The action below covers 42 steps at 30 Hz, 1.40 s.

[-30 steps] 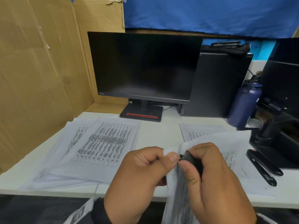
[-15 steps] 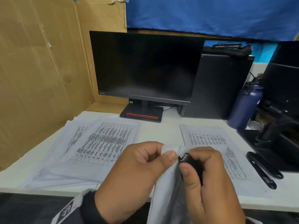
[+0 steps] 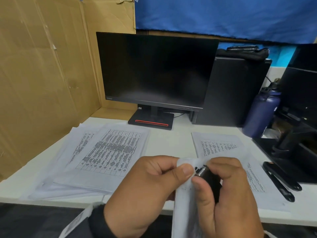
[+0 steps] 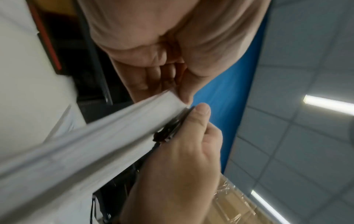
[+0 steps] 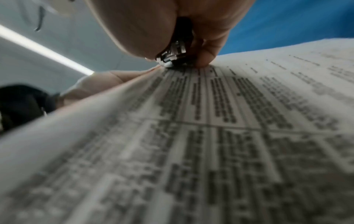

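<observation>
Cardboard panels (image 3: 42, 74) and a blue cloth (image 3: 223, 16) close in our white desk (image 3: 171, 145), where a dark monitor (image 3: 154, 69) stands at the back with a black computer tower (image 3: 235, 90) to its right and a navy bottle (image 3: 262, 112) beyond that. Printed sheets (image 3: 109, 152) lie fanned on the left of the desk, and a second printed pile (image 3: 217, 145) lies on the right, with a long black object (image 3: 281, 179) just beside it. We hold a sheaf of printed pages (image 3: 184, 212) off the desk, near its front edge, hanging down from its top corner. Our left hand (image 3: 151, 189) pinches that corner between thumb and curled fingers. Our right hand (image 3: 228, 200) is curled round a small black tool (image 3: 204, 170), thumb on one side and forefinger on top, and its metal tip sits right at the same corner of the pages, touching the paper in the right wrist view. The two thumbs are nearly touching. We cannot tell whether the tip has closed over the paper's edge or only rests against it.
</observation>
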Each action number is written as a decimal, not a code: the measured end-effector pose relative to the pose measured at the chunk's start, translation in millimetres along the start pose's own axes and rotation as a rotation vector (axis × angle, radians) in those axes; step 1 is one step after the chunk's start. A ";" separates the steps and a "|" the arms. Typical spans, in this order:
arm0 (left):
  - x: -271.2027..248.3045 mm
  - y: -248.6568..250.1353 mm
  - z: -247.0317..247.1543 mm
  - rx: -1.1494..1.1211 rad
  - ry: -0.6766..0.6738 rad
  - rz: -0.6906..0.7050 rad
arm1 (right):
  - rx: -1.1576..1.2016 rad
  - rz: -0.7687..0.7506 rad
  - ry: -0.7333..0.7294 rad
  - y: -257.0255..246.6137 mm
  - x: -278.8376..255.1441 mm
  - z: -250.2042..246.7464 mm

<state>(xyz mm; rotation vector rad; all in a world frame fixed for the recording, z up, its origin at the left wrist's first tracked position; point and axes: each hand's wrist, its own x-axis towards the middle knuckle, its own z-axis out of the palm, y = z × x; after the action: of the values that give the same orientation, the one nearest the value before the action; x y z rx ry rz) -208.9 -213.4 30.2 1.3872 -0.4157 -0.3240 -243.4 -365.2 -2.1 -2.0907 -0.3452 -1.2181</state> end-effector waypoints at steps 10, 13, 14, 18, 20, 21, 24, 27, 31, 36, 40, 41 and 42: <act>0.7 -12.3 -2.1 0.334 0.116 0.236 | 0.280 0.417 -0.118 0.8 0.5 0.6; 5.8 -14.3 -6.1 0.258 0.105 0.198 | 0.344 0.493 -0.154 -0.8 5.3 -1.6; 7.1 -15.2 -6.5 0.237 0.103 0.192 | 0.347 0.511 -0.168 0.1 5.8 -1.4; 12.3 -24.9 -10.2 0.131 0.094 0.117 | 0.339 0.586 -0.234 6.6 7.5 -1.5; 13.9 -25.6 -11.7 0.114 0.097 0.092 | 0.374 0.658 -0.269 6.6 12.0 -3.0; 14.8 -25.7 -12.4 0.106 0.098 0.080 | 0.391 0.679 -0.287 6.5 14.4 -3.6; 20.3 -30.3 -14.7 0.056 0.119 0.017 | 0.409 0.704 -0.335 9.6 17.7 -0.2; 25.9 -36.5 -19.1 0.028 0.160 -0.047 | 0.396 0.693 -0.383 17.4 18.0 7.0; 32.7 -39.8 -32.3 0.023 0.259 -0.103 | 0.262 0.605 -0.355 44.4 27.8 4.9; 38.1 -34.9 -51.5 0.003 0.347 -0.083 | -0.097 0.721 -0.361 129.0 53.6 -11.7; 40.2 -34.4 -56.5 -0.008 0.351 -0.076 | -0.361 0.895 -0.545 189.2 53.5 -20.9; 39.8 -34.5 -56.8 -0.006 0.348 -0.083 | -0.395 0.910 -0.605 197.2 51.9 -23.4; 39.4 -34.7 -57.1 -0.013 0.341 -0.093 | -0.395 0.915 -0.650 201.8 51.8 -26.5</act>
<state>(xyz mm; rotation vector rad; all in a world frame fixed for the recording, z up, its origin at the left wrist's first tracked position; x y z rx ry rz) -146.7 -186.9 -7.9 1.4197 -0.0677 -0.1605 -126.1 -536.1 -35.5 -2.4751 0.5830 -0.0515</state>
